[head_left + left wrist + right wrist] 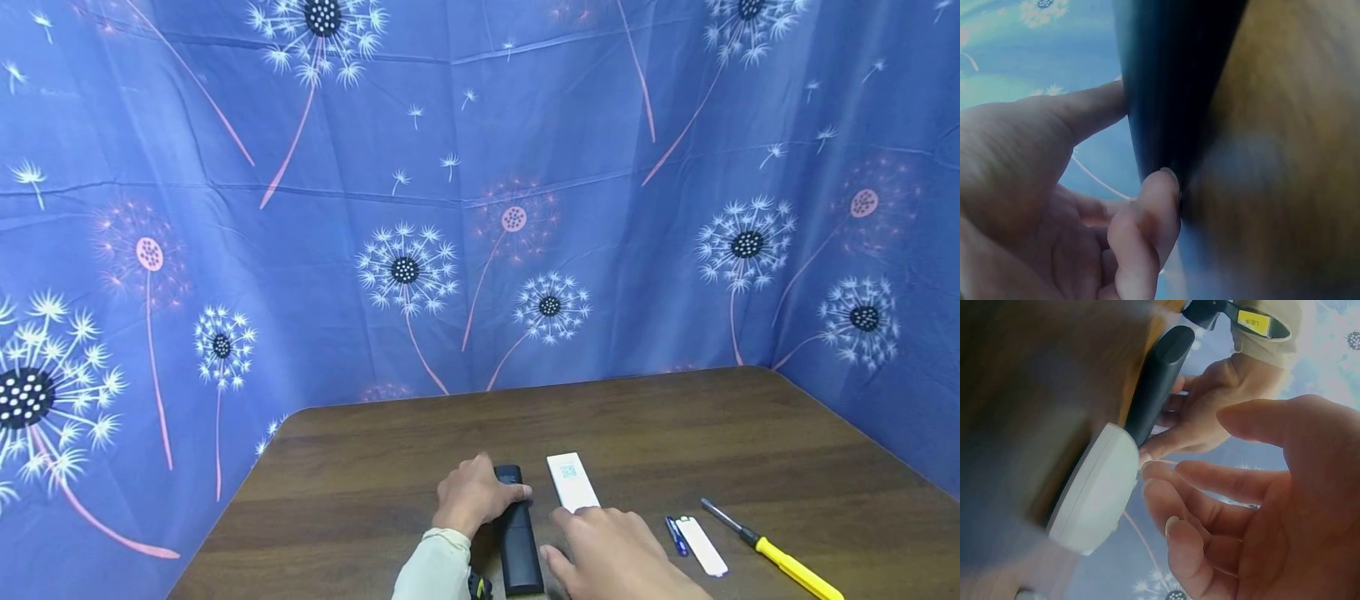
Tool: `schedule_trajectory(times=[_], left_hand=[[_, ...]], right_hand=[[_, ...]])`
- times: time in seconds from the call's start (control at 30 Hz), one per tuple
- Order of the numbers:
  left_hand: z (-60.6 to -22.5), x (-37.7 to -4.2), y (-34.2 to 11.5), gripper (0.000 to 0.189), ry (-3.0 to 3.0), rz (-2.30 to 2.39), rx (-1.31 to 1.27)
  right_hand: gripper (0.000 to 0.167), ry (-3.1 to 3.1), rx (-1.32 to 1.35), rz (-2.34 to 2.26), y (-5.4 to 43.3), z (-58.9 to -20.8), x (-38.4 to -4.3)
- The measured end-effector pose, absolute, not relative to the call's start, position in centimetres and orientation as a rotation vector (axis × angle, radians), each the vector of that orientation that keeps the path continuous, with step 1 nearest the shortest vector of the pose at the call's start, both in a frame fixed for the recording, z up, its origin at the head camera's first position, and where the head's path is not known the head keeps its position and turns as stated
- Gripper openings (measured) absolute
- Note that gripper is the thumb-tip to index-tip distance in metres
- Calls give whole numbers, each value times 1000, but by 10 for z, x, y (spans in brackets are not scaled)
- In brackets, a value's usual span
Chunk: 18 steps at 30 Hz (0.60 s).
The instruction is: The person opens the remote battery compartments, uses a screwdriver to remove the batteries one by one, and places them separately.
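A long black remote control (519,546) lies on the wooden table, and my left hand (474,493) grips it near its far end. The thumb crosses its top and the fingers are at its left edge; the left wrist view shows a fingertip against the dark side. To its right is a white remote control (572,482) with a printed code on its upper face. My right hand (618,550) hovers by the white remote's near end, fingers loosely bent and holding nothing. The right wrist view shows a gap between those fingers and the white remote (1097,487).
Right of my right hand lie a small blue item (677,536), too small to identify, and a flat white strip (702,546). Farther right is a screwdriver (780,558) with a yellow handle. A blue dandelion-print cloth (480,250) hangs behind the table (360,467).
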<state>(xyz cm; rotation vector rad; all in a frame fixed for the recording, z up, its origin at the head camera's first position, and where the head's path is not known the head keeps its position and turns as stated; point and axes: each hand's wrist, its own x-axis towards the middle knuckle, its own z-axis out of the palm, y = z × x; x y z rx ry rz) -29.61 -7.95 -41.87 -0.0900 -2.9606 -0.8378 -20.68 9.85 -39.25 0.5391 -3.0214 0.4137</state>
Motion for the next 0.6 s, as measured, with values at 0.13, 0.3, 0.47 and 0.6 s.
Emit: schedule_trajectory(times=[0.13,0.3,0.47,0.6], left_hand=[[-418,-297,-79,59,-2957,-909,-82],[-418,-296,-77,57,-2959,-1006,-35],[-418,-298,-75,50,-2966,-1129,-7],[-421,-300,-76,51,-2935,-1270,-16]], right_hand=[[38,-3005,594,467,94,-391,-210],[34,-2961,606,478,90,-389,-214],[31,-2970,573,515,90,-388,-218],[32,-2994,565,561,88,-388,-219]])
